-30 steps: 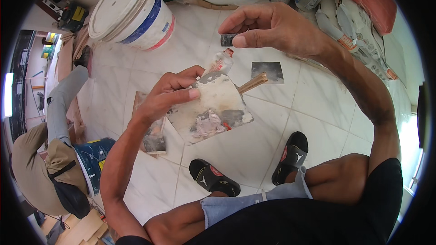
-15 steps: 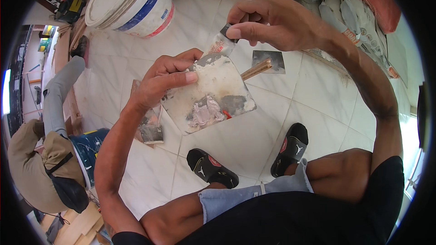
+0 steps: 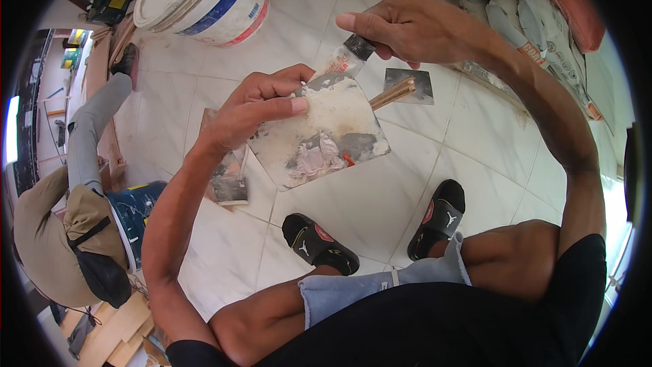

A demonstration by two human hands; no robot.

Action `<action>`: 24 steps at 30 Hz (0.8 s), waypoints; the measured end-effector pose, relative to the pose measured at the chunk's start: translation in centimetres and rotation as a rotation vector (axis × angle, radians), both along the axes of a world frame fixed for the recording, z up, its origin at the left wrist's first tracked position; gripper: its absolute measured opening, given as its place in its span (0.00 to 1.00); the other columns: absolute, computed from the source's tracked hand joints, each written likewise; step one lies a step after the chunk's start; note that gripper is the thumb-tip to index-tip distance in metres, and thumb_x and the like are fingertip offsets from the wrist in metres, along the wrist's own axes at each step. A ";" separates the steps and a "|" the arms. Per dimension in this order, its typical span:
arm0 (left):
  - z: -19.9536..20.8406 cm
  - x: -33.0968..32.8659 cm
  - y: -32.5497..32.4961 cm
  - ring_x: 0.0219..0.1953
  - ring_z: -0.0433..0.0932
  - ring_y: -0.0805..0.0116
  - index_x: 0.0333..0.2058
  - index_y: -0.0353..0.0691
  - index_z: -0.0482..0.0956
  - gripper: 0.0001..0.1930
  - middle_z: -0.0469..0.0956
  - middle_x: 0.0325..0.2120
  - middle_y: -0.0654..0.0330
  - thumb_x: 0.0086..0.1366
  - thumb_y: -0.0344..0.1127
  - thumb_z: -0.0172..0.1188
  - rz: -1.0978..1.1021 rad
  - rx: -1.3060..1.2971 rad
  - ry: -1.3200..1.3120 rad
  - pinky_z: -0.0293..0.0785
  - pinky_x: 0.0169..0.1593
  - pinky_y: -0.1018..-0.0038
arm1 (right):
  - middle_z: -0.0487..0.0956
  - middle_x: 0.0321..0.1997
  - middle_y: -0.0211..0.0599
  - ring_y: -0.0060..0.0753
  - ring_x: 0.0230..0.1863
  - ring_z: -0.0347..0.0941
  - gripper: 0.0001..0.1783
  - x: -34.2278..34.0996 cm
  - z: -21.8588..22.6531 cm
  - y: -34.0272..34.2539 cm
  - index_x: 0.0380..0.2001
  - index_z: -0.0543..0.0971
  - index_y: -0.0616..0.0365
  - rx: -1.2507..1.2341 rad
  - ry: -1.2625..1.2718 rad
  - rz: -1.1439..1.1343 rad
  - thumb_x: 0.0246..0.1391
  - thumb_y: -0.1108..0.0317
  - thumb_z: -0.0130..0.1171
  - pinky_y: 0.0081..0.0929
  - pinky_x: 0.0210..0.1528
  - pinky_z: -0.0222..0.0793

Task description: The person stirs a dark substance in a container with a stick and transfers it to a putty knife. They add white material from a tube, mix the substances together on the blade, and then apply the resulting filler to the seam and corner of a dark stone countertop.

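Note:
My left hand [image 3: 261, 105] grips a flat metal putty plate [image 3: 339, 117], thumb on top and fingers at its far-left edge. Dried cream putty coats the plate. A lump of pinkish putty [image 3: 318, 156] sits near its front, with a small red dab [image 3: 349, 160] beside it. From behind the plate's far edge rises a whitish tube [image 3: 339, 62] with a black cap [image 3: 359, 46]; it seems held by the same left hand. Over the cap is my right hand [image 3: 414, 27], thumb stretched out off it and fingers curled close by. A wooden stick or handle [image 3: 394, 93] juts out at the plate's right.
A large white bucket [image 3: 210, 10] with a blue band stands at the far left. Putty-stained plates [image 3: 227, 187] lie on the tiles, another dark square plate [image 3: 415, 86] farther right. Bags [image 3: 560, 0] line the far right. A person [image 3: 64, 231] bends at the left by a dark bucket [image 3: 139, 211].
My right thumb has come off the black cap and stretches out to the left. The view has shifted slightly; my left hand keeps its grip on the plate.

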State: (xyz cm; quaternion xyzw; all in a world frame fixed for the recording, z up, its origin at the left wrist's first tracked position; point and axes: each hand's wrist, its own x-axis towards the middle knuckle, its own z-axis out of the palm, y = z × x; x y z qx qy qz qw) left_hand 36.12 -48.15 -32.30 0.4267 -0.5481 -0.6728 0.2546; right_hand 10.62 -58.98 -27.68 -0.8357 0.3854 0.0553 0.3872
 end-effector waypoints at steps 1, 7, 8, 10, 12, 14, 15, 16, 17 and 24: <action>-0.1 -0.1 0.0 0.47 0.71 0.72 0.37 0.23 0.82 0.17 0.71 0.48 0.57 0.59 0.35 0.59 0.000 0.003 0.006 0.65 0.52 0.78 | 0.76 0.18 0.31 0.24 0.22 0.74 0.27 0.0 -0.8 0.2 0.33 0.79 0.59 -0.003 -0.007 0.007 0.63 0.42 0.52 0.23 0.23 0.66; -0.1 0.3 0.2 0.45 0.72 0.73 0.38 0.24 0.82 0.16 0.72 0.48 0.58 0.61 0.35 0.59 0.014 -0.024 0.028 0.66 0.51 0.78 | 0.72 0.16 0.28 0.23 0.17 0.71 0.33 -0.3 -1.1 0.0 0.24 0.77 0.58 -0.092 -0.449 0.078 0.64 0.38 0.48 0.25 0.21 0.66; -0.1 0.3 0.2 0.45 0.72 0.73 0.38 0.24 0.83 0.16 0.72 0.48 0.59 0.62 0.35 0.59 0.001 -0.025 0.008 0.66 0.51 0.79 | 0.74 0.19 0.29 0.22 0.19 0.71 0.30 0.0 -0.3 -0.2 0.28 0.77 0.59 -0.010 -0.254 0.053 0.64 0.40 0.50 0.24 0.23 0.66; -0.2 -0.1 0.3 0.45 0.72 0.74 0.38 0.24 0.83 0.16 0.72 0.48 0.59 0.62 0.36 0.59 -0.004 -0.037 0.016 0.66 0.51 0.79 | 0.76 0.21 0.30 0.20 0.20 0.71 0.27 0.4 0.3 0.2 0.31 0.78 0.59 0.018 0.007 -0.002 0.65 0.43 0.51 0.24 0.23 0.65; -0.1 0.1 0.4 0.45 0.72 0.74 0.39 0.24 0.83 0.17 0.72 0.47 0.59 0.62 0.36 0.59 -0.011 -0.041 0.030 0.66 0.51 0.79 | 0.75 0.20 0.30 0.21 0.19 0.71 0.29 0.0 -1.4 0.7 0.28 0.78 0.59 -0.090 -0.275 0.023 0.65 0.41 0.51 0.24 0.23 0.65; 0.1 0.3 0.1 0.44 0.73 0.75 0.40 0.27 0.83 0.16 0.74 0.48 0.63 0.64 0.37 0.60 -0.022 -0.056 -0.009 0.67 0.50 0.76 | 0.74 0.18 0.30 0.21 0.18 0.70 0.32 -0.1 -1.5 0.9 0.25 0.77 0.59 -0.195 -0.549 0.048 0.65 0.38 0.50 0.25 0.23 0.65; 0.0 0.2 0.2 0.44 0.73 0.75 0.40 0.27 0.83 0.16 0.74 0.48 0.63 0.64 0.37 0.60 -0.018 -0.053 -0.007 0.67 0.50 0.76 | 0.72 0.18 0.28 0.19 0.20 0.68 0.30 -0.3 -1.1 0.6 0.27 0.77 0.58 -0.168 -0.452 0.081 0.65 0.40 0.50 0.23 0.24 0.63; 0.0 0.2 0.2 0.44 0.73 0.75 0.40 0.26 0.83 0.16 0.73 0.47 0.62 0.64 0.37 0.59 -0.021 -0.065 -0.007 0.66 0.51 0.78 | 0.70 0.18 0.26 0.18 0.21 0.66 0.27 -0.4 -0.5 0.4 0.29 0.76 0.58 -0.142 -0.354 0.111 0.66 0.42 0.50 0.21 0.24 0.60; 0.0 0.1 0.2 0.44 0.72 0.74 0.40 0.25 0.83 0.16 0.73 0.47 0.60 0.63 0.36 0.59 -0.023 -0.077 -0.007 0.66 0.51 0.79 | 0.70 0.18 0.26 0.18 0.21 0.66 0.27 -0.3 -0.1 -0.1 0.29 0.76 0.58 -0.138 -0.352 0.110 0.66 0.42 0.50 0.21 0.24 0.60; -0.1 0.5 0.0 0.45 0.73 0.76 0.39 0.25 0.82 0.15 0.73 0.49 0.61 0.64 0.34 0.58 0.027 -0.119 -0.062 0.67 0.51 0.80 | 0.73 0.24 0.29 0.20 0.25 0.70 0.24 0.3 -1.5 0.3 0.36 0.77 0.60 -0.100 -0.354 0.072 0.66 0.46 0.52 0.22 0.25 0.63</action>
